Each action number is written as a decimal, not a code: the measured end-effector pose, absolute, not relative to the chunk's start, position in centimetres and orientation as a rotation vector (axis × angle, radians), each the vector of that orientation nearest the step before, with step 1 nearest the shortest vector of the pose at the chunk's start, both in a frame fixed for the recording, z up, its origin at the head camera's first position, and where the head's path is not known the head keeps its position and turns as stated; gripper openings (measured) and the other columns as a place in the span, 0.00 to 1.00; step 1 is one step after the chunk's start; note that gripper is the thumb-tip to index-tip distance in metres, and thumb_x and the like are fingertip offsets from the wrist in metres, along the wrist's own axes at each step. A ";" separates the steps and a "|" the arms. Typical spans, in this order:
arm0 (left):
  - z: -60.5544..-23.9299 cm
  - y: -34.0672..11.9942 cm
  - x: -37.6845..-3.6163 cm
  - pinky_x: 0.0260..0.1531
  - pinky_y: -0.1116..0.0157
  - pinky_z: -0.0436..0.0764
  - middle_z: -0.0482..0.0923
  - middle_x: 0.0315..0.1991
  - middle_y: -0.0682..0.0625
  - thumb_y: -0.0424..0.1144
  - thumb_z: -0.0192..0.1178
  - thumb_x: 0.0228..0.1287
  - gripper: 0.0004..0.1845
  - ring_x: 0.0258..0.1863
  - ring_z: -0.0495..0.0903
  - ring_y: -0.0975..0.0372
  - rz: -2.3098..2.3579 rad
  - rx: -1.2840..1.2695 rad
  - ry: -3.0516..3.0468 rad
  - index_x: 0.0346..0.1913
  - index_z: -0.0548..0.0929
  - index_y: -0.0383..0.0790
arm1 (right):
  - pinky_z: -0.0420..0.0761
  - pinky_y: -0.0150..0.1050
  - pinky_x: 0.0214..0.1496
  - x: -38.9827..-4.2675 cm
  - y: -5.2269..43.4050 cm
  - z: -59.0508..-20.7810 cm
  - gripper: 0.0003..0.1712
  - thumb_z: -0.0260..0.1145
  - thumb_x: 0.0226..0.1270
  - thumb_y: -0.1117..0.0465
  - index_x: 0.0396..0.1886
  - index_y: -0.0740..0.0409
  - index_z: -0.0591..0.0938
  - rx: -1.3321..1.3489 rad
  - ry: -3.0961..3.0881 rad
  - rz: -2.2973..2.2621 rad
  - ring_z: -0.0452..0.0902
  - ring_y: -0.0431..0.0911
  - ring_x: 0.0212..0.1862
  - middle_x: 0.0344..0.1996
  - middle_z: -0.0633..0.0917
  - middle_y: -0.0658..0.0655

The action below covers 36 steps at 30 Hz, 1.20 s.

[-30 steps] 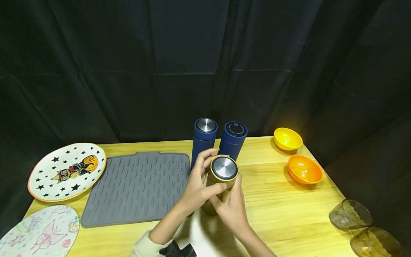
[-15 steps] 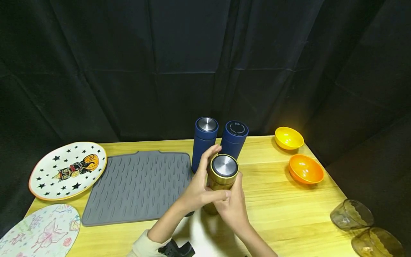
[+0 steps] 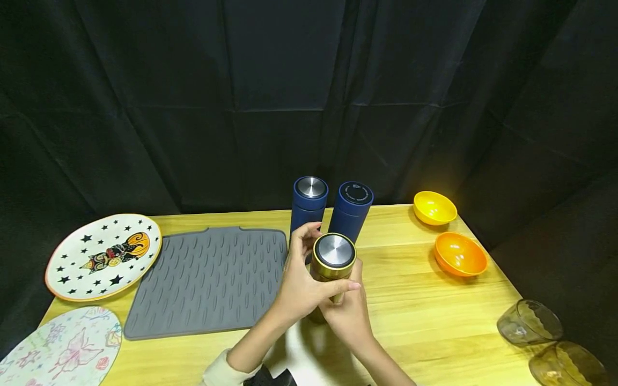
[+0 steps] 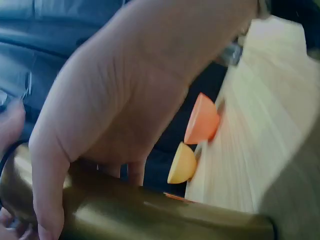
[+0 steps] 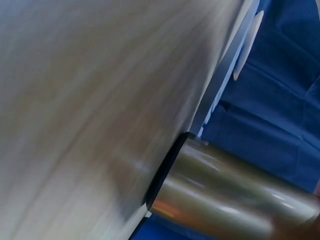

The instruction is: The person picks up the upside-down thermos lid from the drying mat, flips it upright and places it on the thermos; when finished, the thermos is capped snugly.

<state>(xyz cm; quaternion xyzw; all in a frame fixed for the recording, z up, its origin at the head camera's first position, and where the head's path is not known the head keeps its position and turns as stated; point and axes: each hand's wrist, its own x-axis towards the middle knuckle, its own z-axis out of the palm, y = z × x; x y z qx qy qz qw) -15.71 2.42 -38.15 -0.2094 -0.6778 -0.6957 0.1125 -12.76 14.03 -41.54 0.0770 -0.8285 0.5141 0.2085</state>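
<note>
A gold vacuum flask with a silver-topped lid stands upright on the table. My left hand grips its upper part from the left, the thumb crossing the near side. Lower down, my right hand holds the body from the right. In the left wrist view the right hand shows with its thumb over the flask. Down at the tabletop, the right wrist view shows the flask's body and dark base. Just behind stand two blue flasks, one silver-topped and one black-topped.
On the left lie a grey ridged mat, a star-patterned plate and a butterfly-patterned round piece. To the right sit a yellow bowl, an orange bowl and two tinted glasses.
The left hand's thumb and fingers have shifted around the flask, the thumb now reaching farther right. The flask's top has moved slightly left. The right hand keeps its hold.
</note>
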 end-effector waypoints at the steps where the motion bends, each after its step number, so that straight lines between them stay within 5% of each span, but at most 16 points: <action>1: -38.1 2.4 -15.6 0.59 0.55 0.73 0.71 0.59 0.45 0.36 0.82 0.37 0.52 0.58 0.73 0.57 -1.996 -0.614 -2.005 0.68 0.62 0.43 | 0.74 0.48 0.59 -12.7 14.0 -41.6 0.42 0.71 0.47 0.76 0.63 0.64 0.65 0.211 -2.305 1.427 0.75 0.49 0.57 0.55 0.78 0.61; 7: -38.0 1.4 -15.8 0.69 0.48 0.59 0.72 0.66 0.46 0.37 0.76 0.45 0.47 0.67 0.69 0.56 -2.176 -0.769 -1.974 0.70 0.63 0.43 | 0.74 0.46 0.59 -12.5 14.1 -41.5 0.41 0.73 0.49 0.72 0.63 0.61 0.64 0.155 -2.297 1.481 0.75 0.48 0.56 0.54 0.80 0.59; 13: -37.7 1.8 -15.5 0.59 0.53 0.74 0.75 0.63 0.51 0.41 0.80 0.43 0.44 0.57 0.76 0.59 -2.042 -0.683 -2.174 0.66 0.71 0.48 | 0.76 0.48 0.57 -12.4 13.8 -41.4 0.41 0.74 0.45 0.74 0.61 0.63 0.66 0.210 -2.303 1.418 0.76 0.49 0.55 0.53 0.80 0.60; 25: -38.9 -1.5 -14.7 0.67 0.48 0.67 0.74 0.65 0.49 0.35 0.75 0.52 0.39 0.68 0.69 0.58 -2.037 -0.680 -2.196 0.68 0.69 0.43 | 0.72 0.31 0.53 -14.5 19.4 -39.2 0.45 0.81 0.46 0.68 0.65 0.59 0.69 -0.071 -2.157 1.509 0.76 0.41 0.49 0.51 0.80 0.52; 36: -40.2 -4.2 -14.2 0.67 0.48 0.68 0.77 0.63 0.50 0.35 0.71 0.58 0.31 0.66 0.72 0.56 -2.043 -0.560 -2.217 0.65 0.72 0.42 | 0.72 0.49 0.59 -22.9 25.5 -40.4 0.45 0.79 0.52 0.57 0.65 0.62 0.63 -0.336 -2.167 1.315 0.75 0.58 0.54 0.53 0.78 0.66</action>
